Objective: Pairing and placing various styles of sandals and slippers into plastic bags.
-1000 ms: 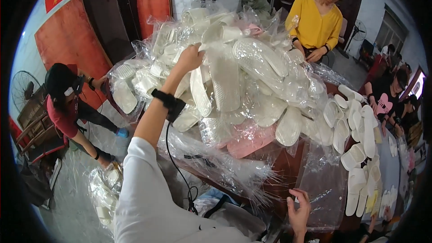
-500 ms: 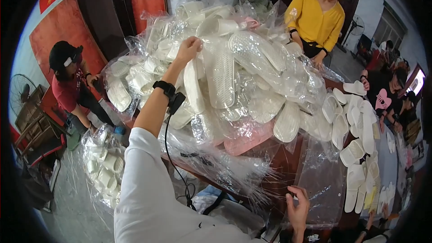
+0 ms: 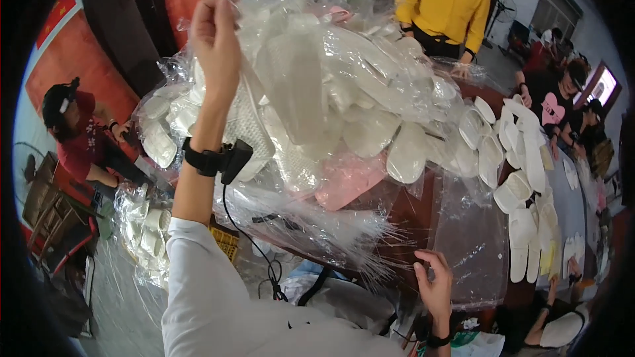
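My left hand [image 3: 217, 36] is raised over the left of a big heap, its fingers pinched on the edge of a clear plastic bag [image 3: 258, 59]. A white slipper [image 3: 291, 89] with a textured sole hangs inside this film, slightly blurred. Under it lie more bagged white slippers [image 3: 370, 131], and a pink bagged slipper [image 3: 350, 180] shows at the front of the heap. My right hand [image 3: 434, 284] hovers at the front edge of the table, fingers apart and holding nothing. Beside it a flat clear bag [image 3: 471, 244] lies on the dark red tabletop [image 3: 410, 215].
A bundle of thin clear plastic strips [image 3: 317, 221] lies along the near edge. Loose white slippers [image 3: 522, 225] line the right side. A bag of slippers [image 3: 142, 235] stands on the floor at left. People work around: one in yellow [image 3: 442, 0], one in dark red [image 3: 83, 132].
My left hand has moved up and to the left, drawing the bag with the slipper along. The view has shifted slightly. My right hand stays near the table edge, fingers still apart.
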{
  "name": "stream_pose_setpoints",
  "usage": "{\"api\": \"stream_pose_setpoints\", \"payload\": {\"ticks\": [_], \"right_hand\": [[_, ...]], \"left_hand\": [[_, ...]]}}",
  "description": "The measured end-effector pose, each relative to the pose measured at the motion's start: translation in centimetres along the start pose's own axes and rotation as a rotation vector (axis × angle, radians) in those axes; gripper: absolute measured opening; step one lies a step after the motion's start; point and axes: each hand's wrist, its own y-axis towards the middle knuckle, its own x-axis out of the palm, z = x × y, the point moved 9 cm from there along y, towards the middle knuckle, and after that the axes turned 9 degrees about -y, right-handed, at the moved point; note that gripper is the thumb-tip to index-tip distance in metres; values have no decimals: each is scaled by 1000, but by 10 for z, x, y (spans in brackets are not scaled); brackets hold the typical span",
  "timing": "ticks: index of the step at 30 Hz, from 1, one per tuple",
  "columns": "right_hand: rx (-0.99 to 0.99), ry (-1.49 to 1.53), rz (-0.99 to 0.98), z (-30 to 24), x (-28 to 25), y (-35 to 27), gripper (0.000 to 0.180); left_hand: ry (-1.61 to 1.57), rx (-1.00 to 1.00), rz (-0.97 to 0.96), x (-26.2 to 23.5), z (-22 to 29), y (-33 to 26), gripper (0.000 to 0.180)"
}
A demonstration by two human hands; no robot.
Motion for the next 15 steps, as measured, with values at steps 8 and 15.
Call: {"api": "stream_pose_setpoints", "payload": {"ticks": [8, 15], "right_hand": [[-70, 35, 18, 1, -3, -2, 20], [-104, 62, 34, -3, -5, 1, 22]], "left_hand": [[58, 133, -152, 86, 10, 21, 17], [-78, 34, -387, 216, -26, -39, 12]]}}
